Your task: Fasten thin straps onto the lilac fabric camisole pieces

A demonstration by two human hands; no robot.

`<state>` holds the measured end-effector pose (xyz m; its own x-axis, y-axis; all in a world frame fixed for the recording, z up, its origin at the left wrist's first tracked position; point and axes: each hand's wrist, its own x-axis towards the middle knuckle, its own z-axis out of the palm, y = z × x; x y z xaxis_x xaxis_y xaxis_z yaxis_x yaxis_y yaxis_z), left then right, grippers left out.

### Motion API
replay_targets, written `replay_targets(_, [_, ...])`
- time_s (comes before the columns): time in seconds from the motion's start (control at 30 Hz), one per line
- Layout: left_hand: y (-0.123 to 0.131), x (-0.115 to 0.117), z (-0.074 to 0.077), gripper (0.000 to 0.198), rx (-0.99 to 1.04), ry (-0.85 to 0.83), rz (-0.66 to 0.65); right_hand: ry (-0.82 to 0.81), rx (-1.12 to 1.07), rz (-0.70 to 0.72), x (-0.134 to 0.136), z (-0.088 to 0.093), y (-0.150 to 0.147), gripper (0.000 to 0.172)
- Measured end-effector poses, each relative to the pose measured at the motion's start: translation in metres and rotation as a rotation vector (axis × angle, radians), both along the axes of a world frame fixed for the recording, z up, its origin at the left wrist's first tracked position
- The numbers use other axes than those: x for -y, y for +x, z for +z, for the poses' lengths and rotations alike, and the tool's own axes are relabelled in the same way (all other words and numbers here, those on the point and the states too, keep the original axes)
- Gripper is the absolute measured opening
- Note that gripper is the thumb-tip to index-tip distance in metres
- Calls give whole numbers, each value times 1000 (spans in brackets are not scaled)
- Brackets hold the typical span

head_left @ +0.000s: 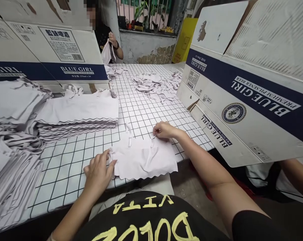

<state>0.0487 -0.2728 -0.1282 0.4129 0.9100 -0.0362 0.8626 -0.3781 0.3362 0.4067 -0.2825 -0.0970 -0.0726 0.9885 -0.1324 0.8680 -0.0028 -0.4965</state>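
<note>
A small white garment piece (pixel 143 157) with a scalloped lower edge and two thin straps lies flat at the near edge of the grid-patterned table (pixel 131 110). My left hand (pixel 98 172) rests on its left edge, fingers stretched out and pressing the cloth down. My right hand (pixel 163 130) is at the piece's upper right corner, its fingers pinched on the right strap (pixel 153 139). The other strap (pixel 129 136) lies loose on the table.
A neat stack of folded white pieces (pixel 77 113) sits to the left, with looser heaps (pixel 10 160) beyond it. Unfolded pieces (pixel 154 85) lie scattered farther back. Large "Blue Girl" cardboard boxes (pixel 247 87) flank both sides. A person (pixel 111 42) across the table holds white cloth.
</note>
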Motion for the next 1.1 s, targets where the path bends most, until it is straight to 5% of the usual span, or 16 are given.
replay_targets(0.27, [4,1,3,52,-76,85,-22,329,12,-478,18,-7,24,10])
replay_targets(0.4, [0,0,7,45,-115,82,4,110,19,-743,73,-5,-3,20])
replay_targets(0.5, [-4,-4,11,31,-34,4,-21,-71,-25,-708,116,-4,-30,26])
replay_targets(0.63, [-11,-13,12,29,367,-342,168,12,-229,-827,151,-5,-41,19])
replay_targets(0.73, [-11,-15,12,47,622,-547,251,27,-143,-871,158,-10,-47,26])
replay_targets(0.83, [-5,-12,15,65,587,-495,202,66,17,-777,154,-16,-62,26])
replay_targets(0.97, [-5,-10,16,62,656,-535,163,165,-43,-798,154,-23,-74,12])
replay_targets(1.1, [-8,-10,13,64,764,-685,181,185,-97,-874,160,-27,-71,18])
